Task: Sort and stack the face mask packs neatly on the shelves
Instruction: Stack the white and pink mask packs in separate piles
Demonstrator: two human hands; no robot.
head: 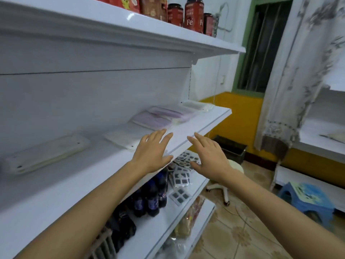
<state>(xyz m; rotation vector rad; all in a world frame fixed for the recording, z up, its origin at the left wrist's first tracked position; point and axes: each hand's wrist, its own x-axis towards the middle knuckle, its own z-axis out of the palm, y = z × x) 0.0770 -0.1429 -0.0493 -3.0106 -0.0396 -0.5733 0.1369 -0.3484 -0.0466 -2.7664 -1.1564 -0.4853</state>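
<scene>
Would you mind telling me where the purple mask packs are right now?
The purple mask packs lie on the middle shelf toward its right end, between a white pack and a clear pack, just beyond the left hand.

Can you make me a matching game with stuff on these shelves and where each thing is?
Things:
1. purple masks
2. red jars
3. dark bottles
4. blue stool

Places:
A. top shelf
B. on the floor, right side
C. middle shelf, just past the hands
D. shelf under the hands

Pairs: 1-C, 2-A, 3-D, 4-B
</scene>
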